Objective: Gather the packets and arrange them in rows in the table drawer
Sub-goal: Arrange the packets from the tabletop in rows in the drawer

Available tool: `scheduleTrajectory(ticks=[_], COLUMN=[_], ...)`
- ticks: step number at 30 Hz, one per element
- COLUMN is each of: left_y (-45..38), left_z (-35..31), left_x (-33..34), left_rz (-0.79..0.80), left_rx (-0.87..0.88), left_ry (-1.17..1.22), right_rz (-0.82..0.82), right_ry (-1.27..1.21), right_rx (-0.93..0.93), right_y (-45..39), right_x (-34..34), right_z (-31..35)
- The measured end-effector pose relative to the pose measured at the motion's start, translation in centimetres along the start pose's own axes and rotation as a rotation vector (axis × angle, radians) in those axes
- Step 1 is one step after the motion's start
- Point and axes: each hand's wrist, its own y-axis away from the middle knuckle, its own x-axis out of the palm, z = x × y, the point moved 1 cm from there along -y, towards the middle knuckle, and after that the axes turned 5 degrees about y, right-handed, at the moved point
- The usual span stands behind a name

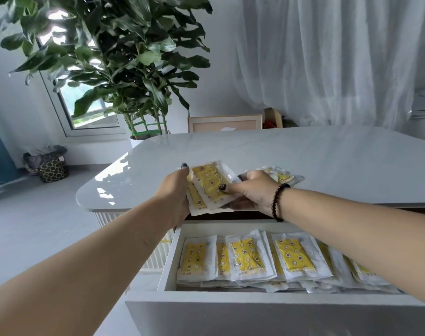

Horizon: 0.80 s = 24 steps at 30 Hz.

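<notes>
Bright daylight, tabletop (255,151) glare, wide-angle edge distortion

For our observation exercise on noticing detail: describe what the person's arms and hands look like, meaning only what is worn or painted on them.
Both forearms are bare, with no sleeves in view. The right hand has a bracelet of dark round beads at its wrist. The nails that show on both hands, including the left hand, are painted dark. No rings or watch are visible.

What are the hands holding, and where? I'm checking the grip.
Both hold a small stack of packets: left hand at its left edge, right hand at its right edge.
</notes>
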Motion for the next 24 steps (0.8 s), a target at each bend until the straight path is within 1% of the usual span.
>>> scheduleTrajectory(ticks=[2,4,6,8,10,11,12,13,15,19,22,24], left_y=[0.2,0.1,0.1,-0.1,-0.3,-0.4,-0.6,-0.8,-0.8,-0.5,-0.5,-0.5], left_z=[-0.1,0.0,0.1,0.1,0.1,0.1,0.2,0.3,0.5,0.4,0.5,0.8], left_x=[0.1,0.0,-0.1,0.0,0.1,0.1,0.2,0.2,0.3,1.0,1.5,1.6], left_rz=[0.022,-0.005,-0.023,-0.05,-0.079,-0.092,-0.099,-0.099,-0.061,0.051,0.077,0.094], left_rx=[0.028,0.064,0.063,0.054,0.054,0.051,0.051,0.052,0.068,0.144,0.142,0.125], left_ry=[-0.059,-0.15,-0.171,-0.161,-0.155,-0.147,-0.131,-0.11,-0.073,0.04,0.145,0.159], right_rz=[0.019,0.033,-0.014,-0.179,-0.416,-0.523,-0.593,-0.626,-0.61,-0.547,-0.555,-0.589], right_ry=[0.072,0.215,0.348,0.419,0.511,0.609,0.716,0.811,0.925,1.035,1.125,1.144], right_rx=[-0.009,-0.045,-0.092,-0.141,-0.183,-0.196,-0.19,-0.171,-0.094,0.091,0.145,0.164], right_y=[0.5,1.0,1.1,-0.1,-1.9,-2.7,-3.4,-4.0,-5.1,-6.8,-7.4,-7.6], right_x=[-0.2,-0.2,-0.5,-2.1,-4.5,-5.8,-6.9,-7.8,-9.1,-9.2,-7.8,-7.1], right_z=[-0.1,-0.1,0.0,-0.1,-0.2,-0.3,-0.4,-0.5,-0.7,-0.9,-0.6,-0.8])
